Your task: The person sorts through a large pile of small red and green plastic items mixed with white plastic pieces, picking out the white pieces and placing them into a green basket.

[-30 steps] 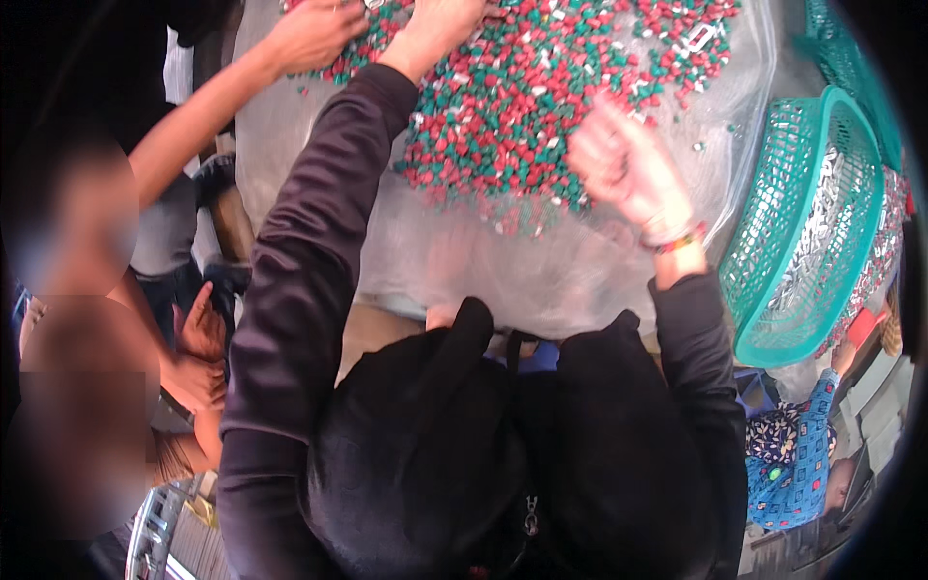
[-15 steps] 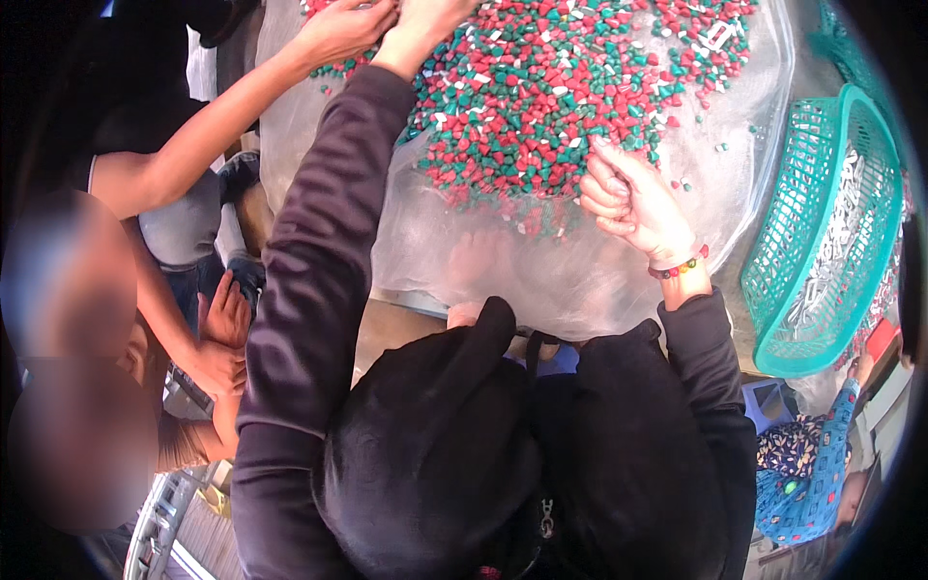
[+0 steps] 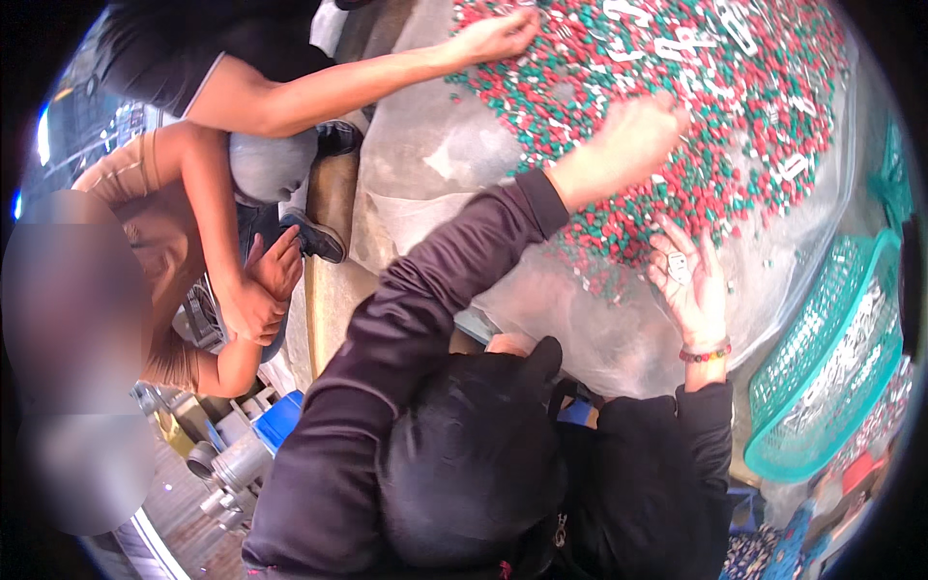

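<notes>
Right hand (image 3: pixel 698 300): palm up, fingers half-curled, holding white plastic piece (image 3: pixel 678 268). Left hand (image 3: pixel 623 145): over red-and-green plastic bits (image 3: pixel 541 97), fingertips blurred, can't tell grip. Bits spread across translucent sheet (image 3: pixel 580 329); teal perforated basket (image 3: pixel 781 391) of white parts (image 3: pixel 833 358) to the right.

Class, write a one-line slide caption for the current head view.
The left hand reaches over small red and green pieces; the right hand holds a white piece.

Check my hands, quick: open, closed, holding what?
Left hand: blurred, over red and green pieces; cannot tell if closed or holding anything.
Right hand: open, palm up, white piece on it.
</notes>
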Action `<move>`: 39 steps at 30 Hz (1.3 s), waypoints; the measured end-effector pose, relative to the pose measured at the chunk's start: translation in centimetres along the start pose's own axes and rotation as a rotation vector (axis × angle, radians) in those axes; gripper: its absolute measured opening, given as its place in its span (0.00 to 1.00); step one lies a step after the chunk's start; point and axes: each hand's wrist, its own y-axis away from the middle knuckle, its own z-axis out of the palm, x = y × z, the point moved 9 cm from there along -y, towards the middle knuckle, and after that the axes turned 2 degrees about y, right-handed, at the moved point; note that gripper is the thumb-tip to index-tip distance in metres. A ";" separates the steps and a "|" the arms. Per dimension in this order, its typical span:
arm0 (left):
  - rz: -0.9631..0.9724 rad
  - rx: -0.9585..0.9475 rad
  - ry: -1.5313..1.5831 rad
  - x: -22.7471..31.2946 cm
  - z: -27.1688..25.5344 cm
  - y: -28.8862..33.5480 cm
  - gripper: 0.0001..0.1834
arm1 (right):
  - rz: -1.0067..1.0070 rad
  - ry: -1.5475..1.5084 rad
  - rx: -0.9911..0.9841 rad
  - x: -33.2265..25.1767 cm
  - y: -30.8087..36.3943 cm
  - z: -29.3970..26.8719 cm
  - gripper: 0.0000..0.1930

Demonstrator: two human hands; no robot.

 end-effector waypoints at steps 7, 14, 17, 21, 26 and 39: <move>0.325 0.043 0.232 11.6 -1.9 4.4 0.18 | -0.428 -0.059 0.179 -4.5 0.9 -3.1 0.21; -0.059 0.208 0.270 -5.2 -1.2 1.4 0.13 | -0.385 0.145 0.188 -8.1 1.6 2.0 0.17; -0.287 0.421 0.032 -13.7 -1.1 0.9 0.23 | -0.387 0.287 0.137 -7.9 1.5 3.7 0.18; -0.283 0.254 -0.005 -12.1 3.7 0.9 0.22 | -0.311 0.485 0.176 -6.7 1.3 2.7 0.12; -0.052 0.071 0.028 -2.0 5.0 7.0 0.19 | -0.221 0.288 0.148 -3.9 0.8 2.2 0.23; -0.092 -0.088 -0.116 -9.8 4.1 -1.7 0.17 | -0.099 0.191 0.325 -0.5 1.0 -0.3 0.14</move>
